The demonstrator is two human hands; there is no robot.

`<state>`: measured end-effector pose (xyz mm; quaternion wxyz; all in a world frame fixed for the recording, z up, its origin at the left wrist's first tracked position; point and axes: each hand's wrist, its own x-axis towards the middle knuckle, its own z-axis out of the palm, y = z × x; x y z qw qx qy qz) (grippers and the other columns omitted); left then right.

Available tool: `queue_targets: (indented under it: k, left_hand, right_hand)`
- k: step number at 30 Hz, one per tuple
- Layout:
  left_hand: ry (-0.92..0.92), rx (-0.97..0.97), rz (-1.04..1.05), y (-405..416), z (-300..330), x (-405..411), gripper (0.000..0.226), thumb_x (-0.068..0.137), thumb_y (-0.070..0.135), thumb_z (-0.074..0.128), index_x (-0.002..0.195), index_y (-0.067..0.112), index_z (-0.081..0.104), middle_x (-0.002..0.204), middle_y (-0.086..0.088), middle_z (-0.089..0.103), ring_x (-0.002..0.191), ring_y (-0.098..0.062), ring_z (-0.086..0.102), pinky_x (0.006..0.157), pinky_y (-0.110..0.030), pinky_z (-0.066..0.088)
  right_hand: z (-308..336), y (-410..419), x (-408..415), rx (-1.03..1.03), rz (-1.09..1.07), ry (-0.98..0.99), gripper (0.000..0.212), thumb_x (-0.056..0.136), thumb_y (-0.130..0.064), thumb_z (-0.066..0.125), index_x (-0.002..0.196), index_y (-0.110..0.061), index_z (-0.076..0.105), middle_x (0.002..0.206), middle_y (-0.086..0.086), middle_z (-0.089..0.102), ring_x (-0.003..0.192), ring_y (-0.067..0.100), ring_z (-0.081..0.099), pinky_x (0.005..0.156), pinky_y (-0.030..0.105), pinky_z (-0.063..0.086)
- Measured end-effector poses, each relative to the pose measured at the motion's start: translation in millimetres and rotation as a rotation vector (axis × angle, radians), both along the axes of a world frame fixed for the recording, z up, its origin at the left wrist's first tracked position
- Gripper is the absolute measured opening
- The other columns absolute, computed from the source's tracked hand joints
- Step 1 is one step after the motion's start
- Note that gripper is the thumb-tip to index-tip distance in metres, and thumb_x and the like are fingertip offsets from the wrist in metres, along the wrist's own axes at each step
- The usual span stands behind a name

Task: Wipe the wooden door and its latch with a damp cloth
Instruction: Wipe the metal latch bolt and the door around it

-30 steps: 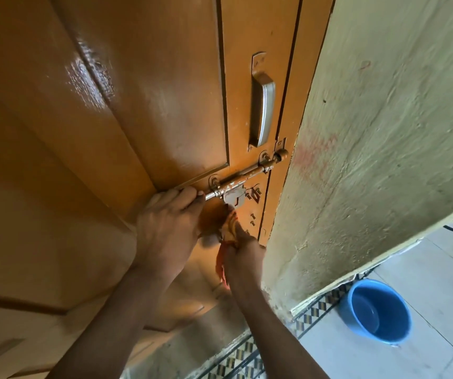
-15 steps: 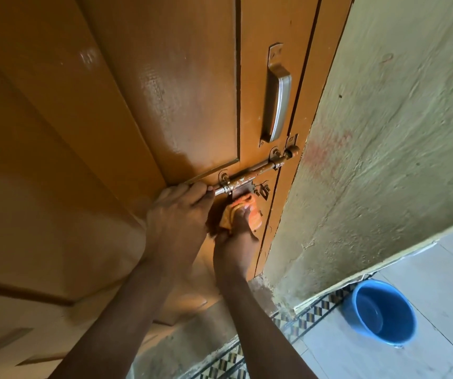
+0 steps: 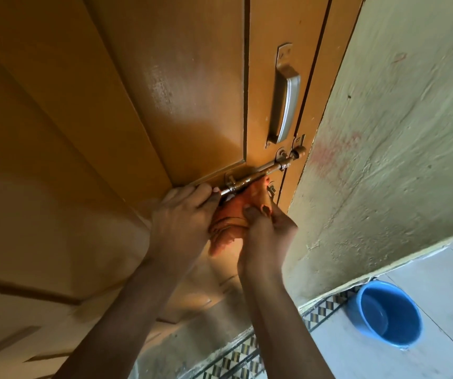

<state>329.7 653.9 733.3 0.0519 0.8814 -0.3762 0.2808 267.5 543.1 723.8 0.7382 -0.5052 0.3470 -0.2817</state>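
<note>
A glossy orange-brown wooden door (image 3: 165,91) fills the left and middle of the view. Its metal sliding latch (image 3: 272,168) runs diagonally across the door edge into the frame. My left hand (image 3: 181,222) pinches the latch bolt's left end with its fingertips. My right hand (image 3: 263,231) holds a crumpled orange cloth (image 3: 233,214) and presses it up against the underside of the latch. The cloth hides the latch's hasp plate.
A silver pull handle (image 3: 285,105) is fixed above the latch. A rough cream wall (image 3: 397,146) stands right of the door frame. A blue bucket (image 3: 386,313) with water sits on the light tiled floor at lower right, beside a patterned tile border (image 3: 324,310).
My right hand has risen with the cloth from below the latch up onto it, now covering the hasp plate. My left hand has stayed on the bolt end.
</note>
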Motion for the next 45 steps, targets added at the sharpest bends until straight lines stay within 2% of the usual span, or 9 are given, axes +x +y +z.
queue_targets:
  k: [4,6,9,13,18,25,29,32,45]
  left_hand:
    - [0.069,0.073,0.006,3.5,3.8,-2.5,0.052,0.074,0.001,0.082,0.124,0.011,0.076,0.109,-0.005,0.07,0.099,-0.028,0.067,0.077,-0.04,0.053]
    - [0.063,0.071,0.013,3.4,6.0,-4.6,0.054,0.072,0.0,0.078,0.125,0.011,0.075,0.113,-0.005,0.071,0.101,-0.029,0.067,0.078,-0.04,0.054]
    - [0.054,0.039,0.031,-0.3,7.6,-5.8,0.049,0.076,0.002,0.075,0.123,0.014,0.077,0.104,-0.004,0.07,0.094,-0.03,0.067,0.074,-0.039,0.054]
    - [0.087,0.049,0.038,0.6,10.9,-6.3,0.051,0.073,0.01,0.071,0.124,0.014,0.077,0.108,-0.005,0.071,0.095,-0.029,0.065,0.075,-0.039,0.054]
    - [0.136,0.072,0.036,-0.2,10.3,-8.4,0.05,0.068,0.009,0.081,0.117,0.014,0.079,0.107,-0.005,0.072,0.096,-0.027,0.067,0.076,-0.039,0.056]
    - [0.152,0.109,0.09,-2.0,13.9,-13.6,0.062,0.055,0.009,0.095,0.115,0.011,0.08,0.108,-0.005,0.074,0.096,-0.027,0.071,0.075,-0.038,0.057]
    - [0.153,0.08,0.11,-3.1,10.5,-12.4,0.054,0.066,0.006,0.088,0.119,0.014,0.079,0.105,-0.004,0.072,0.095,-0.028,0.069,0.074,-0.04,0.056]
    - [0.142,0.052,0.114,-4.2,8.1,-9.6,0.041,0.071,0.008,0.092,0.11,0.016,0.082,0.097,-0.002,0.072,0.09,-0.027,0.069,0.074,-0.038,0.055]
    - [0.077,0.074,0.126,-7.1,13.0,-14.4,0.047,0.066,0.008,0.093,0.112,0.011,0.082,0.093,-0.006,0.071,0.088,-0.03,0.07,0.072,-0.036,0.057]
  right_hand:
    - [18.6,-9.2,1.2,-0.254,-0.19,0.014,0.048,0.081,0.002,0.054,0.109,-0.026,0.08,0.072,-0.008,0.076,0.063,0.022,0.067,0.057,0.038,0.058]
    - [14.0,-6.4,12.5,-0.468,-0.119,0.08,0.064,0.079,0.002,0.051,0.136,-0.021,0.067,0.115,0.009,0.078,0.099,0.024,0.075,0.08,0.032,0.062]
    - [-12.3,-2.3,14.1,-0.917,0.127,0.147,0.075,0.071,0.002,0.048,0.145,-0.008,0.057,0.156,0.014,0.049,0.15,0.038,0.033,0.12,0.012,0.014]
    - [-40.0,-42.4,6.3,-1.298,0.163,0.074,0.07,0.076,-0.007,0.041,0.143,-0.005,0.058,0.155,0.015,0.05,0.147,0.041,0.034,0.105,0.044,0.049]
    - [-37.2,-28.7,16.6,-1.128,0.085,0.143,0.071,0.079,-0.001,0.046,0.15,-0.004,0.048,0.161,0.016,0.041,0.152,0.04,0.026,0.103,0.051,0.049]
    - [-61.5,-66.9,2.5,-1.396,0.24,0.036,0.072,0.078,0.003,0.047,0.15,-0.005,0.045,0.16,0.015,0.041,0.148,0.039,0.036,0.078,0.041,0.064]
    - [-57.2,-31.5,7.9,-1.099,0.162,0.026,0.086,0.077,0.006,0.054,0.158,-0.015,0.033,0.157,0.02,0.045,0.094,0.042,0.073,0.058,0.027,0.057]
    - [-60.5,-4.3,8.1,-1.007,0.204,0.021,0.088,0.083,-0.003,0.051,0.159,-0.032,0.019,0.148,0.023,0.056,0.07,0.033,0.069,0.051,0.029,0.056]
    - [-113.1,-9.4,0.1,-1.031,0.42,0.269,0.071,0.076,0.012,0.07,0.144,0.002,0.052,0.143,0.026,0.057,0.12,0.047,0.064,0.093,0.048,0.058]
